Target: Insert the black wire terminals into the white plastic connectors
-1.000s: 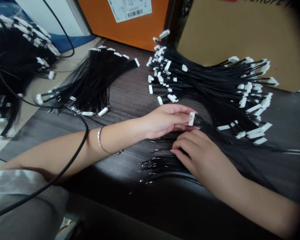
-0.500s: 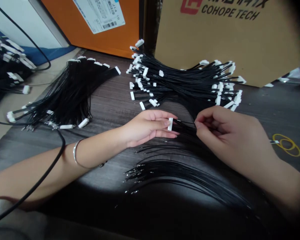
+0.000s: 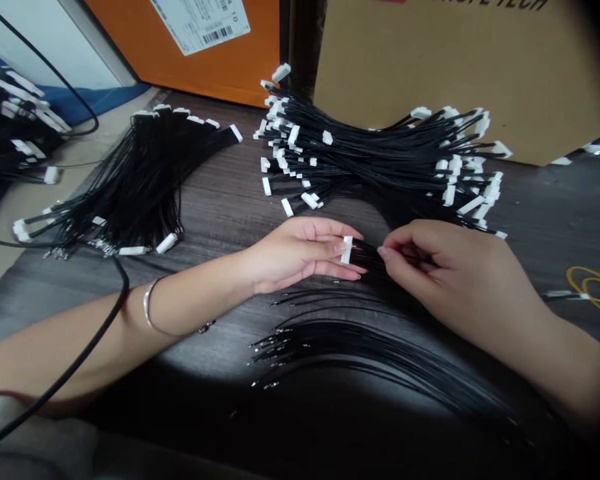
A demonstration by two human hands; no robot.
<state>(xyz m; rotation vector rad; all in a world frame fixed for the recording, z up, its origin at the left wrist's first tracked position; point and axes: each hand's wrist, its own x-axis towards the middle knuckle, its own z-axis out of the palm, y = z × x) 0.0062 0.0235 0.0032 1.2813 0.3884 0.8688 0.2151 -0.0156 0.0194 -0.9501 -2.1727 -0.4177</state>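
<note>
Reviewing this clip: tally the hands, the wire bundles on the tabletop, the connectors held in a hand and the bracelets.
Hands: 2 (left hand, right hand)
Wire bundles on the dark wood tabletop: 3 (left bundle, rear bundle, near bundle)
Held white connector: 1
Metal bracelet: 1
Total: 7

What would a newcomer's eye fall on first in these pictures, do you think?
Most striking is the large bundle of black wires ending in white connectors at the back centre, with a second bundle to its left on the dark wood-grain table. In front, the left hand holds a white connector while the right hand pinches the black wires leading from it.
</note>
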